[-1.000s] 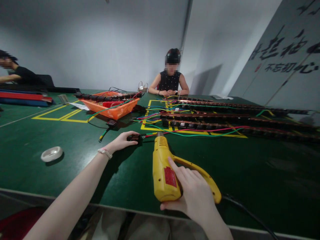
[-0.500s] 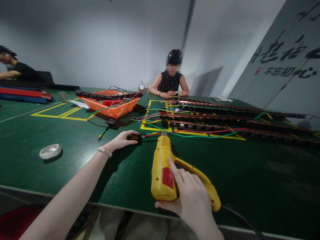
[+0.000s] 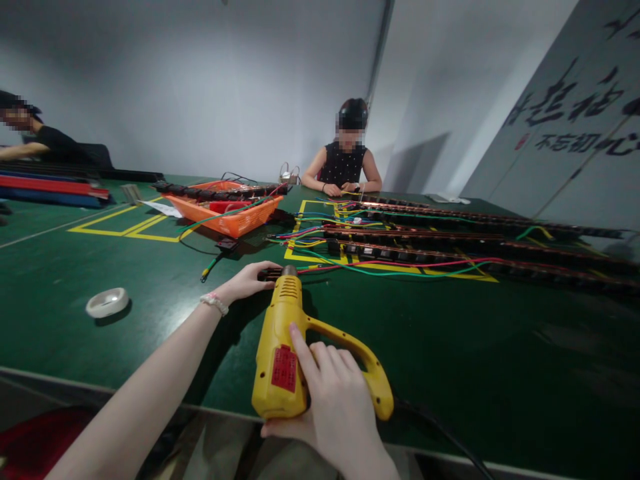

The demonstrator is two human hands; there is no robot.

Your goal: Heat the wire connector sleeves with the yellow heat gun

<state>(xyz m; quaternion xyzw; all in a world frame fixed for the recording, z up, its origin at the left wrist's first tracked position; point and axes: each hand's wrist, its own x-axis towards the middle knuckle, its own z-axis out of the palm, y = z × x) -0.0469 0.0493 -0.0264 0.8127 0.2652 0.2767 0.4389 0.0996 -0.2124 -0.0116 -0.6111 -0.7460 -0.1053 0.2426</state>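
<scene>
In my right hand is a yellow heat gun with a red label. Its thumb lies under the rear of the body and the fingers rest along the side by the looped handle. The metal nozzle points away from me, close beside my left hand. That hand pinches a small dark block with copper-coloured strips. Red and green wires lie just past the nozzle, which partly hides where they meet the block. A black power cord trails from the gun at lower right.
Long dark assemblies with coloured wires lie across the right of the green table. An orange basket holds a similar piece. A white ring-shaped object sits at left. A co-worker sits opposite; another person is at far left.
The heat gun in my right hand has moved left, bringing its nozzle from over the wires to beside the block. My left hand keeps its hold on the block.
</scene>
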